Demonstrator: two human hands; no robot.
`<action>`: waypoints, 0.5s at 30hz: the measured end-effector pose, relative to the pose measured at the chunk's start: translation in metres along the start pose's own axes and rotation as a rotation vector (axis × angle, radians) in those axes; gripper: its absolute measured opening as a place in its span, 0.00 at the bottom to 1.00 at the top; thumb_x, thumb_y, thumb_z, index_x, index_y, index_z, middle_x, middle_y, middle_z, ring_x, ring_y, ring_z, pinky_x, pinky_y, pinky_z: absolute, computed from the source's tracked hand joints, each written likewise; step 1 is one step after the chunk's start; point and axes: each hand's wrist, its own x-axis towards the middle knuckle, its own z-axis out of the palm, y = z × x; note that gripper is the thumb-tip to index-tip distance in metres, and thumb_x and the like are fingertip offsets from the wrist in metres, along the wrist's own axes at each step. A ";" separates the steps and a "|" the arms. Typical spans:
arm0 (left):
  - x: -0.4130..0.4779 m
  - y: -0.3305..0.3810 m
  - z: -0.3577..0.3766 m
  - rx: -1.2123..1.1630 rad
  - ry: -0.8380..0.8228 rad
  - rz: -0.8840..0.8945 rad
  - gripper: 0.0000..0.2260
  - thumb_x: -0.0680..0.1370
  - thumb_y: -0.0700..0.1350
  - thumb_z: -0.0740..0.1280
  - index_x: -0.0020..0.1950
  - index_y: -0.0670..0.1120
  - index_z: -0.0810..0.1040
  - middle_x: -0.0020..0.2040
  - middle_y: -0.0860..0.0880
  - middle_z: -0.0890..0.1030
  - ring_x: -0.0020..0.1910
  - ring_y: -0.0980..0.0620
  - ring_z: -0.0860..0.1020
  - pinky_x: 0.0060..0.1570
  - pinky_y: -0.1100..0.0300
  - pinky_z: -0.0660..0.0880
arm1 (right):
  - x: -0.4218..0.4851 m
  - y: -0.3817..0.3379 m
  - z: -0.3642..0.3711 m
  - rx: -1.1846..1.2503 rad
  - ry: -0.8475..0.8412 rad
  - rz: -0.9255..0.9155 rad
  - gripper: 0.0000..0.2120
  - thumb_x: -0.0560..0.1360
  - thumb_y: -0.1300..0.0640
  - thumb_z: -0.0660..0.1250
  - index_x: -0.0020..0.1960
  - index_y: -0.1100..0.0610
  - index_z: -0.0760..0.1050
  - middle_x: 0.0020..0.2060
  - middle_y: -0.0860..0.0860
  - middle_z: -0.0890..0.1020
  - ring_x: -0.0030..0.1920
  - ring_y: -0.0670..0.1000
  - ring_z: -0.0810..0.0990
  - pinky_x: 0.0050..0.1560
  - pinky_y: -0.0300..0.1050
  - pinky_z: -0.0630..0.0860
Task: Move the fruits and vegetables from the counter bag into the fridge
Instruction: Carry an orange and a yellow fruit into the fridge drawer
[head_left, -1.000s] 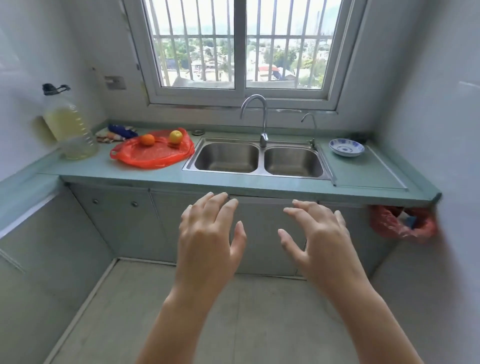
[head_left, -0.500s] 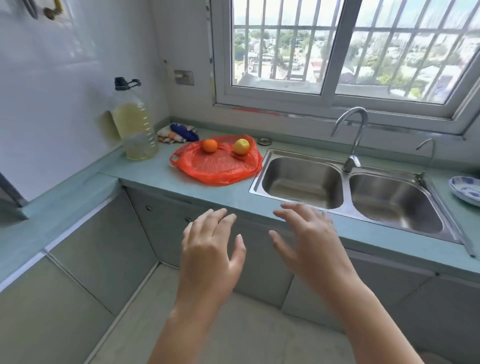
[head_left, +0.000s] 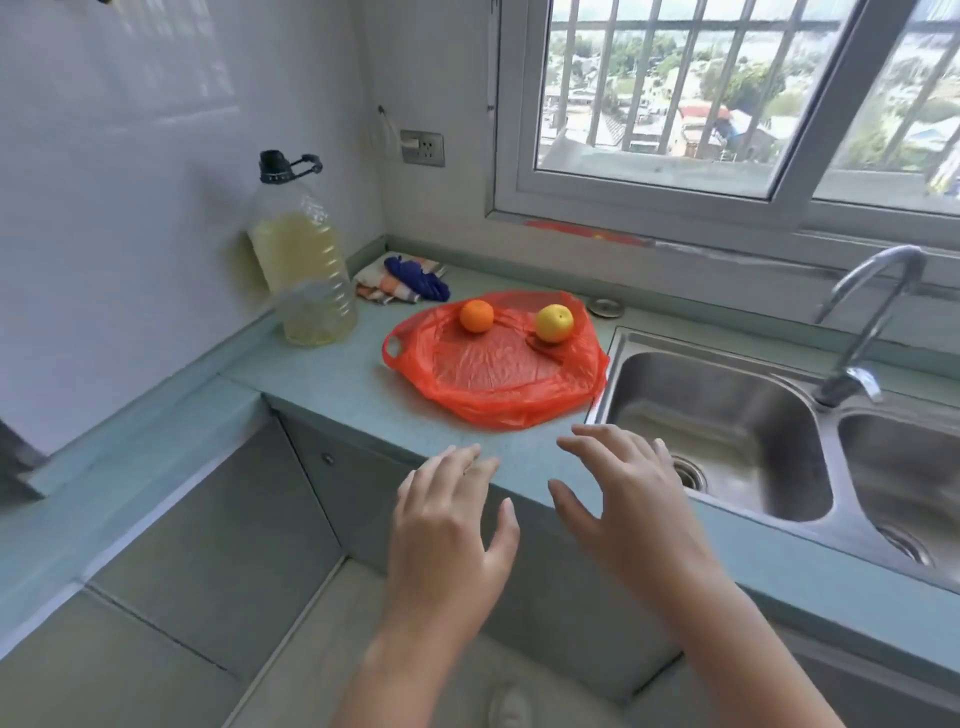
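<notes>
The person's left hand (head_left: 447, 525) and right hand (head_left: 628, 499) both hover over the near edge of the counter (head_left: 332, 379), fingers spread and relaxed, grasping nothing. They are just short of the near rim of the red plastic bag (head_left: 493, 374).

The main risk is probably rolling. The orange (head_left: 476, 315) and the yellow citrus fruit (head_left: 554, 323) are round and sit on thin, slippery plastic at the far side of the bag. If a hand drags or lifts the near rim instead of taking the fruit, either one could roll away. The yellow fruit lies nearest the left sink basin (head_left: 727, 395) and would likely drop into it. The orange could run left toward the oil bottle (head_left: 301, 270). Reaching over the bag with both hands at once could also knock one fruit while taking the other. The fridge is not in view, so the carry is likely to mean turning away from the counter, and a loose one-handed hold could let a fruit fall to the tiled floor.

The bag lies flattened and open, touching the sink's left rim, and the two fruits seem to rest uncovered on it. No vegetable shows, and whether anything sits under its folds cannot be told. The oil bottle, capped and upright against the left wall, holds pale yellow liquid to roughly its shoulder. The left basin looks empty apart from its drain (head_left: 688, 475). The right basin (head_left: 904, 467) is only partly visible.
</notes>
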 end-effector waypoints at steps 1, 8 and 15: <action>0.017 -0.007 0.008 0.016 0.001 0.019 0.18 0.72 0.50 0.59 0.55 0.44 0.79 0.55 0.46 0.80 0.55 0.45 0.77 0.57 0.47 0.72 | 0.015 0.006 0.010 0.003 0.004 -0.001 0.17 0.67 0.50 0.65 0.51 0.57 0.80 0.50 0.54 0.82 0.51 0.59 0.80 0.55 0.67 0.68; 0.137 -0.046 0.059 0.070 -0.050 0.070 0.18 0.73 0.50 0.58 0.55 0.44 0.79 0.54 0.47 0.81 0.56 0.45 0.77 0.57 0.48 0.71 | 0.133 0.050 0.071 0.043 -0.045 0.016 0.17 0.68 0.50 0.65 0.53 0.57 0.79 0.51 0.53 0.81 0.53 0.60 0.78 0.56 0.68 0.68; 0.203 -0.091 0.101 0.031 -0.102 -0.023 0.17 0.73 0.51 0.58 0.55 0.45 0.79 0.54 0.47 0.80 0.56 0.47 0.77 0.57 0.48 0.72 | 0.210 0.078 0.117 0.031 -0.067 0.009 0.15 0.68 0.52 0.71 0.53 0.56 0.79 0.51 0.53 0.81 0.54 0.58 0.78 0.56 0.68 0.69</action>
